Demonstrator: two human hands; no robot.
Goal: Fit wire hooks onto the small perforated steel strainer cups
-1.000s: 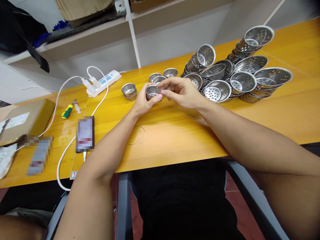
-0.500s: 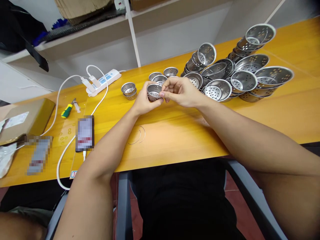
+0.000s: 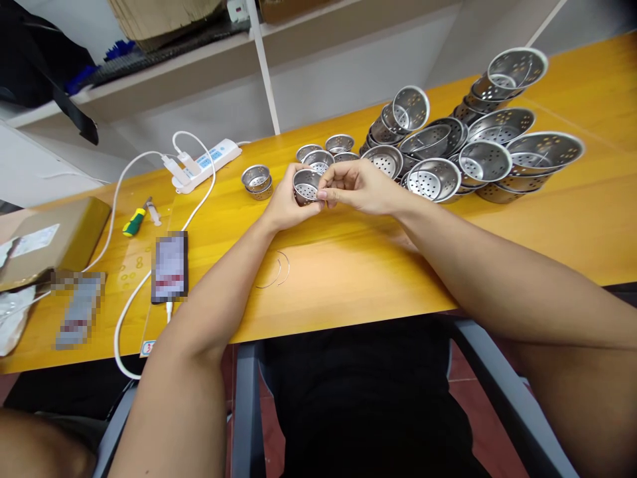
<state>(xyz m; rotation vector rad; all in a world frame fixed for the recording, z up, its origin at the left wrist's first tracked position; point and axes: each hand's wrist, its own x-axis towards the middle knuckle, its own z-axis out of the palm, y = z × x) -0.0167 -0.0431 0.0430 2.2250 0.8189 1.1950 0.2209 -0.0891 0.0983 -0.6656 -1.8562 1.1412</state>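
A small perforated metal cup is tilted toward me, its open top showing. My left hand wraps round its left and near side, closed on it. At the cup's right rim, my right hand is closed in a pinch of thumb and forefinger; whatever lies between those fingertips is too small to make out. Two thin curved wires lie on the table below my left hand. Just behind my hands stand several small perforated cups, and two more nested cups are to the left.
Stacks of larger perforated metal baskets fill the table's right rear. Leftward are a power strip with white cables, a screwdriver, a phone and a cardboard box. A shelf runs behind the wooden table.
Both hands stay at the cup with almost the same grip. The right hand's fingers have shifted very slightly at the rim.
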